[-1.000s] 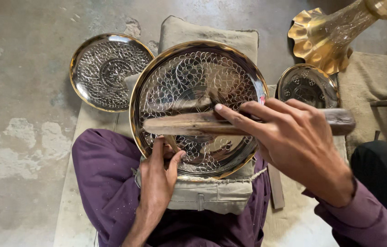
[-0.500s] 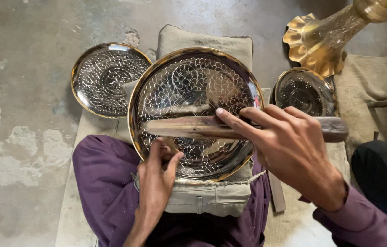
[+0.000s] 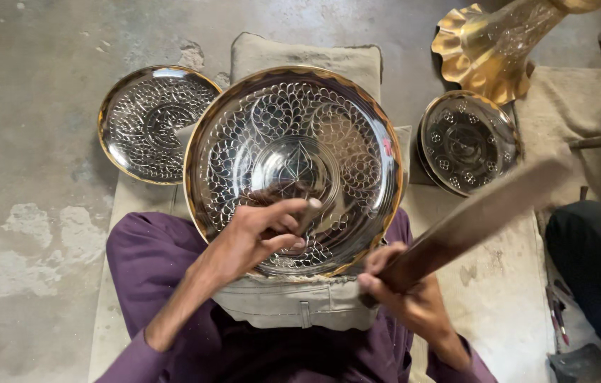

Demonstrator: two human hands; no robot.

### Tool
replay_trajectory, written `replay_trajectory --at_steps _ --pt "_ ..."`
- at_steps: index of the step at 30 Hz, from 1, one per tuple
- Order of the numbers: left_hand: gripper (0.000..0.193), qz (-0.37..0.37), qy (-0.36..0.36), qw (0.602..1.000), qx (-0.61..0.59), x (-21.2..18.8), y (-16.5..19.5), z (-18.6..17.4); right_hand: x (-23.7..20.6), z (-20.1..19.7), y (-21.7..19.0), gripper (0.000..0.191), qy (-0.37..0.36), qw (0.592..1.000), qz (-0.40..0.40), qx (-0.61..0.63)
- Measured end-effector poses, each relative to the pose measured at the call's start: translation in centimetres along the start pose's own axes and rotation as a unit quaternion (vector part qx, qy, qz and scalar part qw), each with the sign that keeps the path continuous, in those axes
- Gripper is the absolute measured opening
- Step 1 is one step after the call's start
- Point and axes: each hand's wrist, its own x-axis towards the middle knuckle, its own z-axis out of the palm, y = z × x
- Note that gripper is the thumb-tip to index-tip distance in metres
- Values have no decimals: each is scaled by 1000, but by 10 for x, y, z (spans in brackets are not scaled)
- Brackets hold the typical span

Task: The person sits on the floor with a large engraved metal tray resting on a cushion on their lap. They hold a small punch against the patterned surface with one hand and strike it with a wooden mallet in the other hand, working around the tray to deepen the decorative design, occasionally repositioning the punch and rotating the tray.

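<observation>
On the large engraved plate (image 3: 293,167), which is being propped on a grey cushion (image 3: 300,301), a small punch (image 3: 307,213) is being pinched by the left hand (image 3: 258,237), while beside its lower rim a wooden mallet (image 3: 471,223) is being gripped in the closed right hand (image 3: 403,298).

A worn grey concrete floor (image 3: 38,106) fills the scene, blotched with pale patches at nine o'clock and chipped near twelve. A light cloth mat (image 3: 499,298) covers the ground from six to four o'clock. A tan cushion (image 3: 300,53) lies at twelve, with coarse sacking (image 3: 570,106) at two o'clock. Soft, even light falls throughout.
</observation>
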Motion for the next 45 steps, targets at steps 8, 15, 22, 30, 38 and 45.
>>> replay_trajectory --at_steps 8,15,22,30,38,45 --pt "47 59 -115 992 6 18 9 -8 -22 -30 3 61 201 926 -100 -302" --pt "48 -34 -199 977 72 24 16 -4 -43 -31 34 69 225 863 -157 -424" --pt "49 -30 -220 963 154 23 20 0 -56 -26 57 72 220 891 -127 -377" --pt "53 4 -190 965 179 17 25 0 -60 -17 51 71 233 897 -77 -367" --pt "47 -5 -78 990 120 7 25 4 -57 -21 31 81 147 894 -84 -414" --pt "50 -60 -21 995 81 -5 26 13 -40 -44 44 61 183 900 -28 -395"
